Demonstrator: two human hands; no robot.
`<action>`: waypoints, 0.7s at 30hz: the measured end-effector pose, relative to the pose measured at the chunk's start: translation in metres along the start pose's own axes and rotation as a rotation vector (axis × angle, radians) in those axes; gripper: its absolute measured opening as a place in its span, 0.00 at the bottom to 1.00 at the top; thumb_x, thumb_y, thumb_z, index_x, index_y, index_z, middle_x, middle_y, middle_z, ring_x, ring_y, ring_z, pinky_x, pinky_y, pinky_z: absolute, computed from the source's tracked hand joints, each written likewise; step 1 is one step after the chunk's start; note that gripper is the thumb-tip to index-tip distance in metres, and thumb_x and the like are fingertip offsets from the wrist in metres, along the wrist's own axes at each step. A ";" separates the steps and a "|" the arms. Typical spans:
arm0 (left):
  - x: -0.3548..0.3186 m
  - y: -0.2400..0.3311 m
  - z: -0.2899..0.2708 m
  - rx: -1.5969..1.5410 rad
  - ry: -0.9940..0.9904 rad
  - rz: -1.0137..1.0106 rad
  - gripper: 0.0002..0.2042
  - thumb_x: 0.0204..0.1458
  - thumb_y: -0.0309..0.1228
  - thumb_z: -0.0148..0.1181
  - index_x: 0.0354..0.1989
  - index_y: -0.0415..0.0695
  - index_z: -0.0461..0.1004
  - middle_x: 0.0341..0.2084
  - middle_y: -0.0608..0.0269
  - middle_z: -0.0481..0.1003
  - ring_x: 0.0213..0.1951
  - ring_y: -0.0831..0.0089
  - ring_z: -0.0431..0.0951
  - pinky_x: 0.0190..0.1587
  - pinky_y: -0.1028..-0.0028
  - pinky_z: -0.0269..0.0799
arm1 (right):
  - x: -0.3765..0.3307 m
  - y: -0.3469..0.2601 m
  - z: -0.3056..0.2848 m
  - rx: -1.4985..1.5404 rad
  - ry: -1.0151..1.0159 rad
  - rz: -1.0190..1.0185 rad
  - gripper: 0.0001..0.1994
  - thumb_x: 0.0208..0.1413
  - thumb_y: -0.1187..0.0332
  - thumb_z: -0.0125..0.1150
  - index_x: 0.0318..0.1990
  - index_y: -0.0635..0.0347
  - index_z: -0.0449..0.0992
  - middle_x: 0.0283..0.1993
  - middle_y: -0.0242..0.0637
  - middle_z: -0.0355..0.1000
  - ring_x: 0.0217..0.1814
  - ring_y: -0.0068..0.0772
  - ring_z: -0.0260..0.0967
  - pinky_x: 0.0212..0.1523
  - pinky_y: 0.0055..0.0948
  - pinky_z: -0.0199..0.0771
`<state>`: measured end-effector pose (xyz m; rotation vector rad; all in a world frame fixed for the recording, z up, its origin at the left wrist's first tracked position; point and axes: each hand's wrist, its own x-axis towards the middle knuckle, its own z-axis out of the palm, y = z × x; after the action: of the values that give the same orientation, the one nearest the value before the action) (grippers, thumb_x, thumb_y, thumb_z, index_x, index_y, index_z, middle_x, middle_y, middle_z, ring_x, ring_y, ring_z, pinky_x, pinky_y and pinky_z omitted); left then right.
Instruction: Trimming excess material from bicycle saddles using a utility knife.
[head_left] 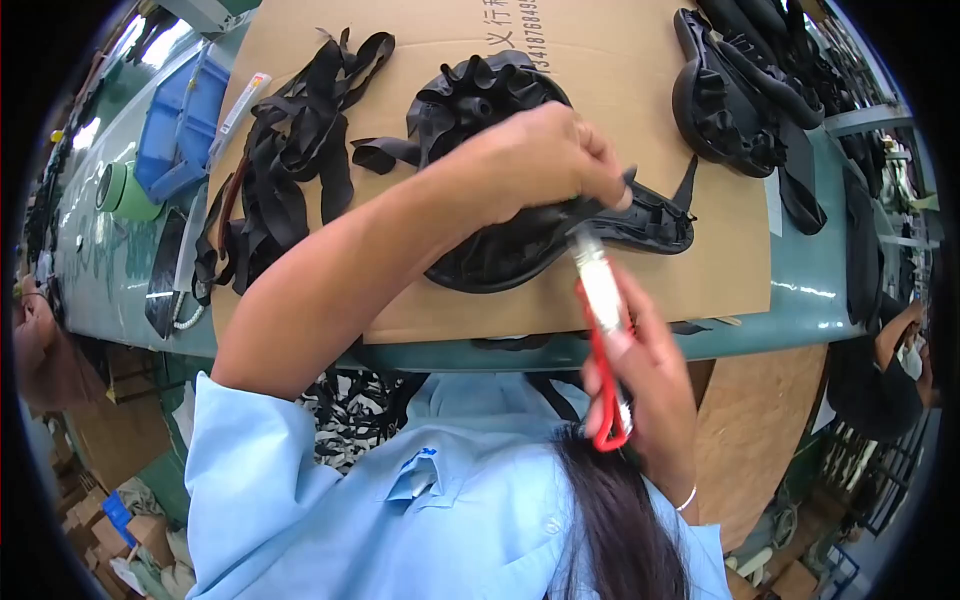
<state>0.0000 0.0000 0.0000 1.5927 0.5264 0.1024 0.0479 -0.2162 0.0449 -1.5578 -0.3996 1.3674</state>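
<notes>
At the centre of the frame, on a brown cardboard sheet (690, 280) spread over the green bench (800, 300), lies one black moulded helmet shell (500, 250) with a ribbed black liner bunched on top of it. A second pile of similar black shells (740, 100) sits at the upper right, and one heap of loose black straps (290, 150) lies at the upper left of the cardboard. One blue bin (180, 125) and one green tape roll (120, 190) stand at the far left edge.

The left hand (540, 165) is curled nearly closed, its fingers pinching a thin black strap end against the shell's right rim. The right hand (645, 380), in the lower right, is wrapped tightly around one pair of red-handled scissors (605, 340), whose pale blades point up and meet the strap just below the left fingers. Whether the blades are parted cannot be told.

The shell looks glossy, dark and oval, its narrow end pointing right.
</notes>
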 end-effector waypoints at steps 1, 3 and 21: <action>0.000 -0.002 0.000 -0.164 0.017 0.017 0.07 0.42 0.31 0.68 0.23 0.42 0.77 0.21 0.71 0.74 0.25 0.83 0.70 0.29 0.82 0.59 | -0.004 -0.001 0.003 -0.059 -0.041 0.033 0.29 0.60 0.69 0.45 0.69 0.61 0.48 0.47 0.44 0.69 0.21 0.21 0.65 0.17 0.19 0.72; -0.001 -0.002 -0.004 -0.174 0.005 0.007 0.06 0.43 0.31 0.68 0.24 0.43 0.77 0.20 0.73 0.73 0.23 0.86 0.67 0.29 0.85 0.57 | -0.005 -0.003 0.000 -0.051 -0.096 0.042 0.30 0.59 0.70 0.45 0.69 0.61 0.48 0.50 0.43 0.67 0.23 0.21 0.66 0.17 0.20 0.71; -0.121 -0.027 -0.012 0.687 1.008 0.028 0.14 0.58 0.42 0.53 0.35 0.42 0.77 0.27 0.54 0.74 0.32 0.60 0.72 0.38 0.66 0.66 | 0.122 -0.033 -0.031 -0.283 0.021 -0.631 0.17 0.59 0.69 0.57 0.53 0.64 0.66 0.41 0.36 0.73 0.35 0.18 0.70 0.36 0.20 0.71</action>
<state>-0.1193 -0.0358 0.0055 2.1575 1.4264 0.8487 0.1243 -0.1210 -0.0009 -1.4845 -1.0102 0.8248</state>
